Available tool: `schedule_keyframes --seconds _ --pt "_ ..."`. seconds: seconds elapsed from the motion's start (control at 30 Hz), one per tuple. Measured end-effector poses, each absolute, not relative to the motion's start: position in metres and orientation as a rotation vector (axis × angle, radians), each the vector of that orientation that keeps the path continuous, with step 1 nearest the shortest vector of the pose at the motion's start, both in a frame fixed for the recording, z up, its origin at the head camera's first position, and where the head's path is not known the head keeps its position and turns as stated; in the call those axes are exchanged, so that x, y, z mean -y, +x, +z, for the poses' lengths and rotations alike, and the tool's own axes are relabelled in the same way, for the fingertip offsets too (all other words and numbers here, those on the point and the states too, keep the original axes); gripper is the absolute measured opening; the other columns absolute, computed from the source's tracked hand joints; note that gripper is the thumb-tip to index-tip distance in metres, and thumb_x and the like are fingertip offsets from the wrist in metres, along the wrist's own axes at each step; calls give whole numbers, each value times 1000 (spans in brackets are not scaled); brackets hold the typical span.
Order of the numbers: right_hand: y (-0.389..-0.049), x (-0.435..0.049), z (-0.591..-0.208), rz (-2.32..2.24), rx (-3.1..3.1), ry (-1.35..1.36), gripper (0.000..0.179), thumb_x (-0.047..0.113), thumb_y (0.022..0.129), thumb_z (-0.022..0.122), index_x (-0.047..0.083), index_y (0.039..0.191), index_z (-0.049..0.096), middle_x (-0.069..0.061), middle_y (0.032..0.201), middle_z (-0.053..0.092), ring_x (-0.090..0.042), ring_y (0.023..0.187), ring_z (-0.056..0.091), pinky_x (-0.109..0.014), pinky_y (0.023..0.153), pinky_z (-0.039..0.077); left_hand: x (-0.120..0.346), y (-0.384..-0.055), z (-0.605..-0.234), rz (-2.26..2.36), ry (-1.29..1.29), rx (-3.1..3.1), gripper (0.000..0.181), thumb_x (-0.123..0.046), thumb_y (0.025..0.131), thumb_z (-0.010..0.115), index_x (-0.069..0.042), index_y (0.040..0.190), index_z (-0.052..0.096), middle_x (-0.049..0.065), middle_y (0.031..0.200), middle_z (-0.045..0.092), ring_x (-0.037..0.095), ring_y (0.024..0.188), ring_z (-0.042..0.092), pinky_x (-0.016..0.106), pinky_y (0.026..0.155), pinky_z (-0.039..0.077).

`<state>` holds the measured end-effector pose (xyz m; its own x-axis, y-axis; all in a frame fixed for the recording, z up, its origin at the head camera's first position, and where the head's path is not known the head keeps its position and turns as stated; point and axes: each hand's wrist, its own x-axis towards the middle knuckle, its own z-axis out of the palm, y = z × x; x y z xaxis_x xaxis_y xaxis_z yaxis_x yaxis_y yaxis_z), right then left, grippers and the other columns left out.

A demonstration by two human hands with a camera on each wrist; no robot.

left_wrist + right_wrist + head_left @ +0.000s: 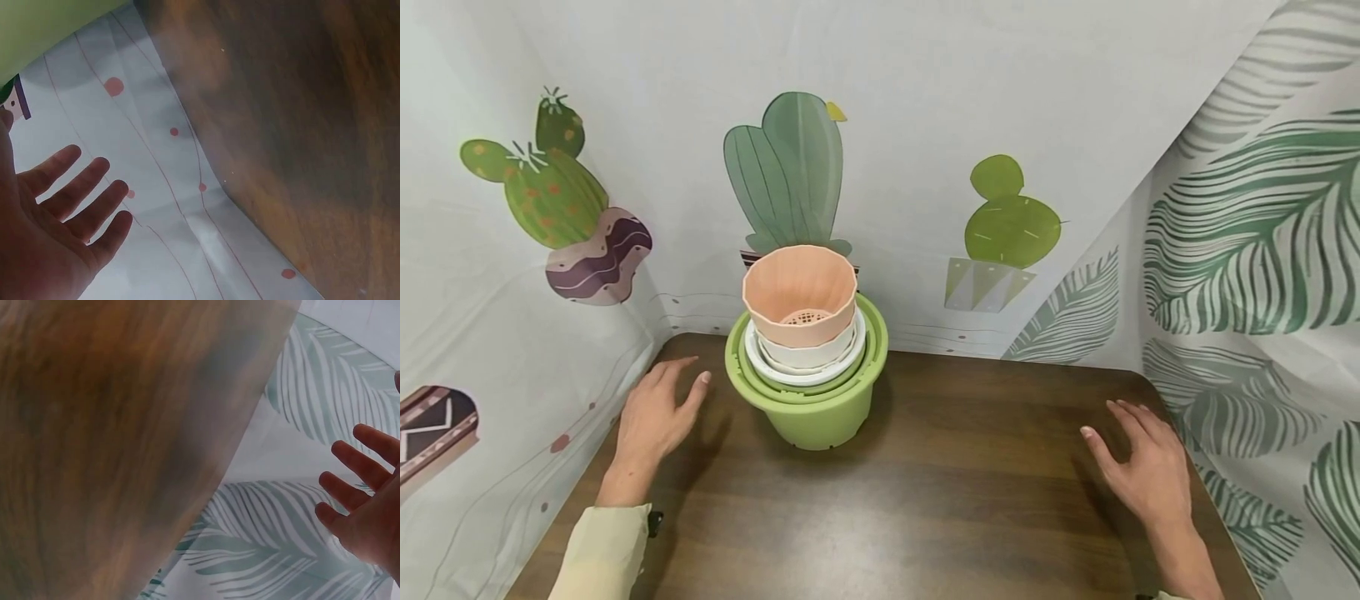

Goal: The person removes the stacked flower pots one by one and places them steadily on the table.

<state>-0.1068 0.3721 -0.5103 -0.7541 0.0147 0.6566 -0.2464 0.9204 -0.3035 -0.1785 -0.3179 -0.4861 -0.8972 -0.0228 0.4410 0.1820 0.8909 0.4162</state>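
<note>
A stack of nested plant pots stands near the table's back edge, left of centre. Its outer part is a large green pot (820, 421), with green rims one inside another. Within these sits a white pot (805, 354), and a peach pot (801, 287) with a perforated bottom tops the stack. My left hand (658, 408) is just left of the pots, apart from them, fingers extended and holding nothing. In the left wrist view its fingers are spread. Far to the right, my right hand (1146, 467) hovers near the table's right edge, fingers loosely extended, nothing held.
The dark brown wooden table (925, 483) has rounded back corners. Behind it and at the left hangs a white cloth (910, 100) printed with potted cacti. A leaf-patterned cloth (1247, 275) lines the right side.
</note>
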Motion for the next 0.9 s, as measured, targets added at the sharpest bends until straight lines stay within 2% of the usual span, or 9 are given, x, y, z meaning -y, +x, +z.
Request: schedule_keyframes --seconds 0.2,0.47,0.7,0.9 --pt "-107 -366 -502 530 2373 178 57 27 83 87 -1 131 72 -25 127 70 -56 121 59 -68 102 42 314 -178 -484 -698 -91 2608 50 -42 109 54 -5 142 64 23 138 63 49 127 58 65 101 44" --pt "-110 -354 -488 565 2367 195 59 27 83 88 0 133 71 -23 130 69 -52 124 59 -68 105 42 308 -178 -480 -814 -54 2634 54 -46 113 42 -6 146 60 23 142 59 49 132 54 68 102 42" --pt "-114 -342 -477 610 2349 217 60 25 84 87 0 136 70 -23 133 69 -51 123 59 -67 101 42 304 -178 -476 -918 -91 2577 51 -40 116 36 -6 144 62 23 135 62 46 122 58 65 98 42" --pt "-116 -332 -469 634 2349 215 59 25 85 87 2 137 69 -22 135 68 -49 128 57 -69 109 39 300 -178 -473 -985 -125 2546 50 -36 117 34 -5 144 62 24 137 62 47 126 57 65 101 41"
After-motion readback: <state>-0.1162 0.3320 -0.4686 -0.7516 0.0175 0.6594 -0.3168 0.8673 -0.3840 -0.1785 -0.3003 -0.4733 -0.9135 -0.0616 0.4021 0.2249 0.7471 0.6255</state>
